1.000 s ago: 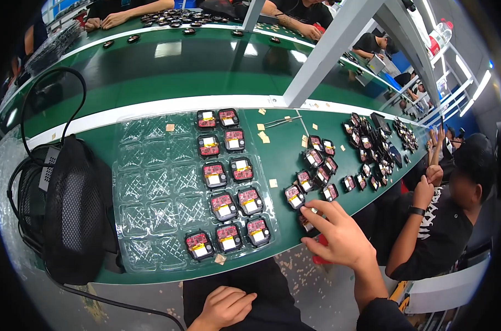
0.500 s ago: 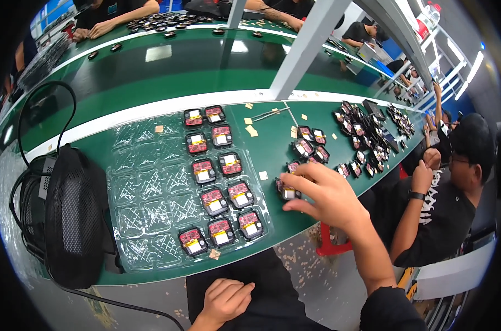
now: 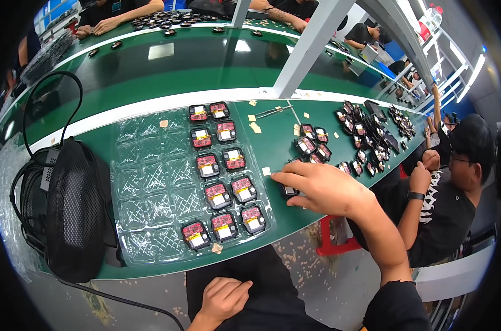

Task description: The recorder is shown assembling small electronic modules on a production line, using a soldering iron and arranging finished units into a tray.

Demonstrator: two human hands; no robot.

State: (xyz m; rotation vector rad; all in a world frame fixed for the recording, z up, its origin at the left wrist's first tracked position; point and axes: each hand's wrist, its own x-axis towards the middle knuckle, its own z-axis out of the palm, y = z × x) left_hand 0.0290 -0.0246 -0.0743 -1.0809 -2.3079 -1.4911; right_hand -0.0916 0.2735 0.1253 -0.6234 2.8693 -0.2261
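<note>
Gadget (image 3: 289, 191) under right hand (image 3: 332, 189), beyond right edge of tray (image 3: 160, 181), near counter's (image 3: 278, 143) front edge; grip closure hidden, indeterminable; left hand (image 3: 225, 298) farther, loosely closed.

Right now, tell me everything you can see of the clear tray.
The tray looks like transparent moulded plastic, with squarish, crosshatched pockets in five rows. It lies flat on the green bench, beside a black mesh bag. Eleven black-framed modules sit toward its right; the other pockets hold none. A beige square lies on its far row.
</note>
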